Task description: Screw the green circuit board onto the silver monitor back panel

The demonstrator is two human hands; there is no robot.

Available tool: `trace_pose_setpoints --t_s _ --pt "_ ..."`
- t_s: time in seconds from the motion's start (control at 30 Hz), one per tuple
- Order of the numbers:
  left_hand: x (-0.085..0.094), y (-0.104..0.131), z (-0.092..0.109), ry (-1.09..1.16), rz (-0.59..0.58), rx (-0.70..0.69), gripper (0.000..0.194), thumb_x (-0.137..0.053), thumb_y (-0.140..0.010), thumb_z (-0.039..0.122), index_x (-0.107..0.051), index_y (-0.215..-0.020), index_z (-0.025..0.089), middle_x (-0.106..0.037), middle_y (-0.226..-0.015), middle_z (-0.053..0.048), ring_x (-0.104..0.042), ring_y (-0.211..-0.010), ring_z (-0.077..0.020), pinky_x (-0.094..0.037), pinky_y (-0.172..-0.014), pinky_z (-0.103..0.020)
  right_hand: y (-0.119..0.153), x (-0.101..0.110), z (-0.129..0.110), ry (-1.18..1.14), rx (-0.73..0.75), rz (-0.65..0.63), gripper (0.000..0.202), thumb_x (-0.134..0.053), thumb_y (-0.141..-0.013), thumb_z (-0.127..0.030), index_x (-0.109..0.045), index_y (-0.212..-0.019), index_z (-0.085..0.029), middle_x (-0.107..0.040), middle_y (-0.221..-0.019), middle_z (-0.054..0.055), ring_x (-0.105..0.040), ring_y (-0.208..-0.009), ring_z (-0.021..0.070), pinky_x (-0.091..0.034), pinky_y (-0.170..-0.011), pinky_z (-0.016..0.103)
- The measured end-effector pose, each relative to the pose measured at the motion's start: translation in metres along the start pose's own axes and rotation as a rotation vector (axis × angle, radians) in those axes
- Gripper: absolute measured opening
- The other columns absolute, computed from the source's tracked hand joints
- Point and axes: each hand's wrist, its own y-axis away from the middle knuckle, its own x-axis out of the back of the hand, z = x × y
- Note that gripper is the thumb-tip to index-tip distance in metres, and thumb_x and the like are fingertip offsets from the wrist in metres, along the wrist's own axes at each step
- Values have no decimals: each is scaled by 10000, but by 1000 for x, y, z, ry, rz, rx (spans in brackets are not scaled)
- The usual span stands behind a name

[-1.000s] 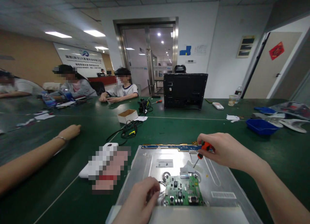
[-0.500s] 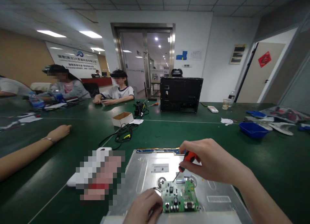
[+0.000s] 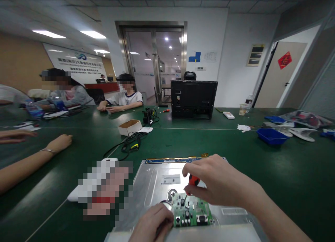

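Observation:
My right hand (image 3: 209, 179) is closed around a red and black screwdriver (image 3: 193, 180). Its shaft slants down to the upper left part of a green circuit board (image 3: 192, 211), by a small dark component. The fingers of my left hand (image 3: 154, 219) are curled at the board's left edge, gripping it there; the fingertips are partly hidden. Beneath the board lies a silvery metal panel (image 3: 149, 186) with a blue circuit strip (image 3: 164, 161) along its far edge. A pale label (image 3: 171, 179) is stuck on the panel.
Left of the panel lies a white object (image 3: 89, 186), partly pixelated. Black cables (image 3: 129, 144) and an open box (image 3: 130, 127) are beyond it. A black monitor (image 3: 193, 99) stands at the back, a blue tray (image 3: 272, 136) to the right. Another person's arm (image 3: 34, 161) rests at left.
My right hand has moved left and slightly down, bringing the screwdriver's tip from the board's far edge onto the board. My left hand stays at the edge. Another person's hand appears at far left.

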Motion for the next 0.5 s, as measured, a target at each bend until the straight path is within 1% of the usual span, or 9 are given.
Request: trace_pose_setpoints --t_s 0.1,0.17,0.4,0.5 --pt "2 0 4 23 -7 101 152 -486 -855 103 -597 -842 205 -660 -839 -17 -606 -755 -167 -425 -668 -220 -1 -1 0 -8 11 6 129 -651 -844 -256 -620 -962 -217 -741 -847 -23 -641 -683 138 -237 -525 260" --pt "2 0 6 32 4 128 140 -495 -849 105 -598 -836 200 -659 -827 -17 -602 -744 -168 -422 -664 -225 -2 -3 0 -12 18 13 123 -649 -844 -254 -622 -958 -215 -738 -848 -19 -630 -669 131 -234 -522 259" --pt "-1 0 4 33 13 66 131 -488 -845 109 -577 -811 199 -646 -811 -22 -590 -741 -174 -417 -667 -237 -3 -5 -1 -1 18 -2 105 -650 -848 -263 -628 -933 -206 -733 -839 -6 -620 -666 134 -245 -528 258" --pt "-1 0 4 33 1 43 137 -469 -857 110 -568 -835 201 -643 -842 -29 -589 -768 -180 -423 -684 -245 -3 -6 -1 1 28 6 99 -642 -853 -261 -627 -933 -206 -733 -837 -7 -616 -657 132 -246 -530 258"
